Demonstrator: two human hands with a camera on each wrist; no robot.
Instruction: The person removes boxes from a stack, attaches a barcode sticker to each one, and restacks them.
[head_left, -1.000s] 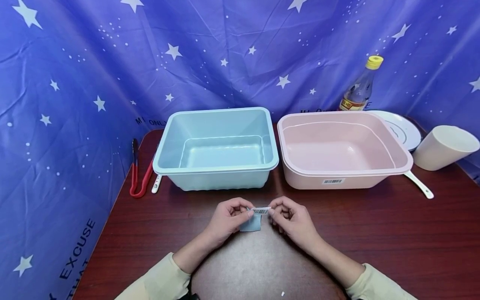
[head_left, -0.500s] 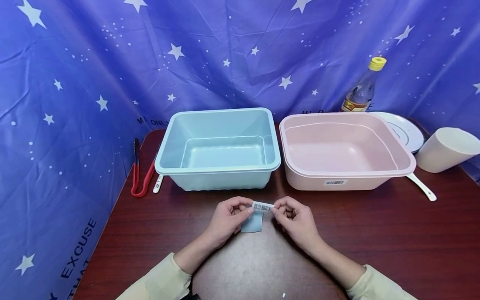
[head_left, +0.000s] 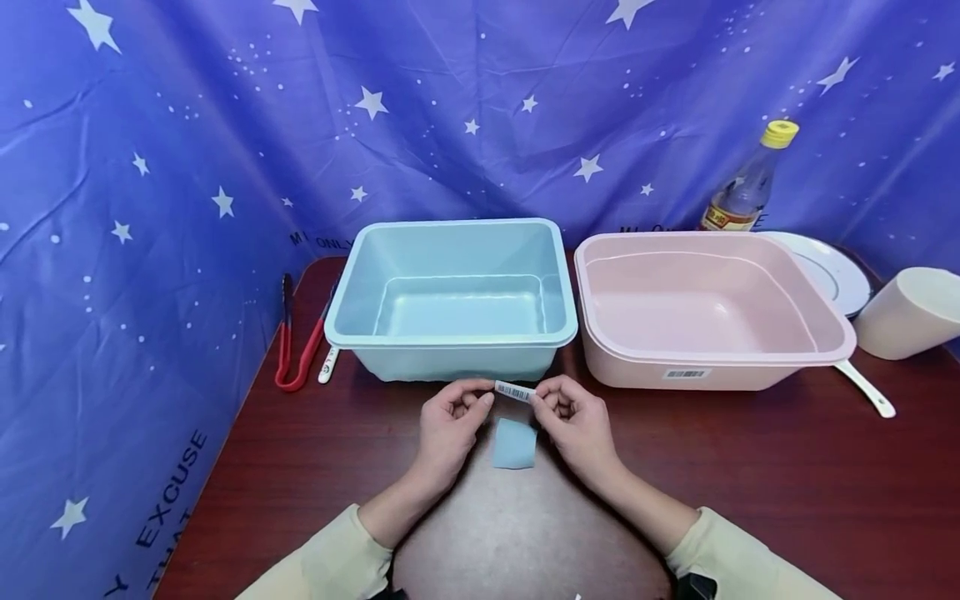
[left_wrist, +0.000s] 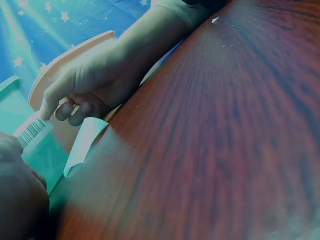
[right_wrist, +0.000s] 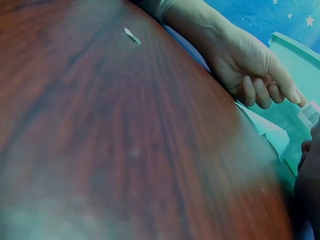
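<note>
Hands: We hold a barcode sticker (head_left: 513, 391) stretched between the left hand (head_left: 448, 419) and the right hand (head_left: 572, 419), each pinching one end with thumb and forefinger, the other fingers curled under.
Sticker: It hangs in the air just in front of the blue tub (head_left: 452, 296), clear of the table (head_left: 750, 483); the left wrist view shows its printed bars (left_wrist: 31, 132) facing up.
Backing: A pale blue paper square (head_left: 514, 443) lies flat on the table directly below our hands, touching neither.
Grip advice: We judge the strip is best kept taut and level, held only by its very tips, so the sticky side meets no skin and does not fold on itself.
Risk: Slack between the hands would likely let it curl and cling to a finger.
Surroundings: A pink tub (head_left: 712, 308) with its own barcode label (head_left: 686, 374) sits beside the blue one; red tongs (head_left: 296, 346) lie to the left, and a bottle (head_left: 748, 183), a plate (head_left: 832, 267), a cup (head_left: 907, 312) and a white spoon (head_left: 866, 389) stand to the right.
</note>
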